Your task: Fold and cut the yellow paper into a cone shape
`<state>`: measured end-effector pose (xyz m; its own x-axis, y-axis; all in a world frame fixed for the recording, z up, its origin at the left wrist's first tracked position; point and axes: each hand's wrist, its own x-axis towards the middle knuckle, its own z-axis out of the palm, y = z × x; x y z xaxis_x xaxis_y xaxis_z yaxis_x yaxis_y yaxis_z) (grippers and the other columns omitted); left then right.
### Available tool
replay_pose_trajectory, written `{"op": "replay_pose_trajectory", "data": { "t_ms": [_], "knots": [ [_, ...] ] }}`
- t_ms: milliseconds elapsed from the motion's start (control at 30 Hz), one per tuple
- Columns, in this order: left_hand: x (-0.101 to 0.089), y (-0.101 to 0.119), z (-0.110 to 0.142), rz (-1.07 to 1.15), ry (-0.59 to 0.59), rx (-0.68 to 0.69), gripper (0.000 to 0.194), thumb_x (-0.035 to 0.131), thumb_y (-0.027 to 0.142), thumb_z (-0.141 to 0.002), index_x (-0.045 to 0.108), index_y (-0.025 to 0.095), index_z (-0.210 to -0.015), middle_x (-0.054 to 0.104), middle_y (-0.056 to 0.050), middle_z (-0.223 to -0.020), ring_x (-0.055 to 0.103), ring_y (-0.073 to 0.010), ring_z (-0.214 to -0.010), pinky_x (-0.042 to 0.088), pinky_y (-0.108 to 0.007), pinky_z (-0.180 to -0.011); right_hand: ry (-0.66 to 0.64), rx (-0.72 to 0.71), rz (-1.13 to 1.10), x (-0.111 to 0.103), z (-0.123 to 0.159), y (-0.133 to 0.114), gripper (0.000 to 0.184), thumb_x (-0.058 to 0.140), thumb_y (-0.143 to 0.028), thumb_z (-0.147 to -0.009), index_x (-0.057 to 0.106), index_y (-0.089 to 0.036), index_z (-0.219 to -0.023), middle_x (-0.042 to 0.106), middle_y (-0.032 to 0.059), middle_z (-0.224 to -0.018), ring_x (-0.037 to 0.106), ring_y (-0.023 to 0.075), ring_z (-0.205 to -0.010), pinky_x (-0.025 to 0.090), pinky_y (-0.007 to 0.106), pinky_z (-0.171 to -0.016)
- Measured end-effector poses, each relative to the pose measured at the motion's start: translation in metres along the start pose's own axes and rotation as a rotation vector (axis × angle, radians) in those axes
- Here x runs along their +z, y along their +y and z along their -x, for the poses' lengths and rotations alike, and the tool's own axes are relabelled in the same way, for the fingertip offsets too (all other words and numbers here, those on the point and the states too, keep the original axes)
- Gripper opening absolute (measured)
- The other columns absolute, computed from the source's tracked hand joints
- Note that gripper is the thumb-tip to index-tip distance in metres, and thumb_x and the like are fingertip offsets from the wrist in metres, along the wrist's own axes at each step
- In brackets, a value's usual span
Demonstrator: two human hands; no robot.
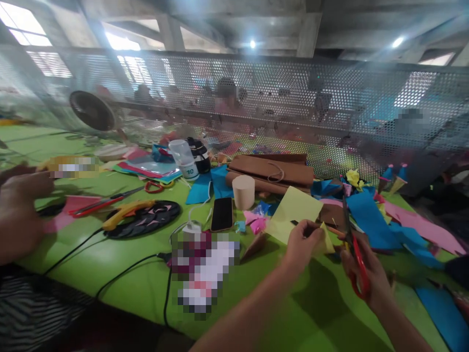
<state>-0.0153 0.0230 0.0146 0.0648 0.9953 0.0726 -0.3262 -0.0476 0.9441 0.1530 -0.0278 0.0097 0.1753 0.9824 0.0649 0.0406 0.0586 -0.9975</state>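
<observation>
My left hand (302, 242) pinches the lower corner of a pale yellow sheet of paper (293, 210) above the green table (120, 264). My right hand (366, 274) grips red-handled scissors (353, 244), their dark blades pointing up and away, just right of the yellow sheet. Brown and blue paper pieces lie under and beyond the scissors.
A black phone (222, 213), a beige cylinder (244, 191), brown rolled sheets (271, 171) and a clear cup (184, 159) lie ahead. A yellow glue gun (124, 212), red scissors (157, 186) and cables sit left. Another person's hand (18, 210) is at far left. A perforated screen (256, 98) backs the table.
</observation>
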Motion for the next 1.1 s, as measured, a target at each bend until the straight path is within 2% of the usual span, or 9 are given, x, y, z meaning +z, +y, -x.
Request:
{"op": "replay_pose_trajectory", "data": {
  "t_ms": [67,200,367,467,633,767,900,1000,1100],
  "knots": [
    [0.003,0.0,0.004,-0.025,-0.026,0.0,0.021,0.076,0.034,-0.08,0.064,0.016,-0.081,0.061,0.0,-0.074,0.053,-0.0133,-0.071,0.041,-0.025,-0.066,-0.012,0.013,-0.017,0.004,0.001,-0.003,0.064,0.094,-0.038,-0.063,0.067,-0.029,-0.12,0.062,-0.0048,-0.073,0.054,0.0118,-0.055,0.041,0.021,-0.046],
    [0.005,-0.005,0.006,0.0,-0.073,-0.031,0.025,0.078,0.036,-0.078,0.064,0.016,-0.081,0.061,0.0,-0.075,0.054,-0.0133,-0.072,0.043,-0.025,-0.067,0.061,0.003,-0.024,0.008,-0.001,-0.012,0.071,0.098,-0.033,-0.053,0.066,-0.027,-0.116,0.07,-0.0001,-0.084,0.068,0.0203,-0.077,0.057,0.028,-0.064],
    [0.002,-0.015,0.004,-0.01,-0.2,-0.15,0.039,0.084,0.045,-0.074,0.067,0.014,-0.089,0.066,-0.003,-0.081,0.058,-0.0145,-0.073,0.044,-0.027,-0.07,0.078,0.009,-0.002,0.004,-0.004,-0.015,0.067,0.097,-0.037,-0.052,0.066,-0.027,-0.111,0.072,0.0012,-0.085,0.07,0.0232,-0.08,0.06,0.032,-0.069],
    [0.0,-0.017,0.003,-0.105,-0.259,-0.182,0.042,0.087,0.049,-0.07,0.067,0.013,-0.08,0.063,-0.002,-0.074,0.054,-0.013,-0.066,0.039,-0.026,-0.063,0.075,0.015,-0.001,0.002,-0.004,-0.013,0.066,0.097,-0.04,-0.052,0.066,-0.028,-0.109,0.07,-0.0004,-0.078,0.069,0.0226,-0.074,0.059,0.032,-0.064],
    [-0.008,-0.008,-0.004,-0.013,-0.173,-0.174,0.054,0.091,0.06,-0.062,0.066,0.014,-0.074,0.063,-0.001,-0.07,0.053,-0.0119,-0.063,0.039,-0.026,-0.062,-0.005,0.013,0.073,-0.001,-0.001,-0.018,0.066,0.091,-0.052,-0.065,0.064,-0.03,-0.12,0.069,0.001,-0.086,0.065,0.0186,-0.068,0.052,0.027,-0.052],
    [-0.018,0.005,-0.012,0.09,-0.111,-0.126,0.058,0.094,0.063,-0.055,0.067,0.014,-0.072,0.065,-0.002,-0.071,0.055,-0.0113,-0.065,0.041,-0.025,-0.065,-0.115,-0.056,0.177,-0.014,-0.003,-0.007,0.063,0.082,-0.06,-0.077,0.06,-0.034,-0.13,0.067,0.002,-0.091,0.067,0.0204,-0.08,0.058,0.029,-0.065],
    [-0.024,0.012,-0.017,0.112,-0.084,-0.115,0.059,0.096,0.061,-0.052,0.068,0.014,-0.073,0.066,-0.001,-0.072,0.055,-0.0107,-0.066,0.041,-0.024,-0.065,-0.225,-0.155,0.232,-0.029,-0.007,0.016,0.059,0.069,-0.064,-0.086,0.058,-0.034,-0.136,0.068,0.0033,-0.095,0.067,0.0201,-0.082,0.058,0.03,-0.071],
    [-0.025,0.016,-0.017,0.111,-0.079,-0.123,0.06,0.097,0.062,-0.052,0.067,0.014,-0.071,0.064,-0.001,-0.07,0.053,-0.0097,-0.064,0.038,-0.023,-0.062,-0.243,-0.108,0.261,-0.031,-0.004,0.02,0.057,0.067,-0.065,-0.086,0.063,-0.035,-0.134,0.073,0.0066,-0.102,0.07,0.0243,-0.091,0.059,0.033,-0.072],
    [-0.025,0.021,-0.015,0.115,-0.085,-0.127,0.059,0.096,0.062,-0.052,0.068,0.013,-0.071,0.064,-0.001,-0.069,0.052,-0.0093,-0.063,0.036,-0.023,-0.06,-0.176,-0.046,0.286,-0.026,0.002,0.012,0.058,0.072,-0.066,-0.08,0.069,-0.037,-0.131,0.076,0.0082,-0.107,0.071,0.0292,-0.096,0.058,0.034,-0.067]
  ]
}}
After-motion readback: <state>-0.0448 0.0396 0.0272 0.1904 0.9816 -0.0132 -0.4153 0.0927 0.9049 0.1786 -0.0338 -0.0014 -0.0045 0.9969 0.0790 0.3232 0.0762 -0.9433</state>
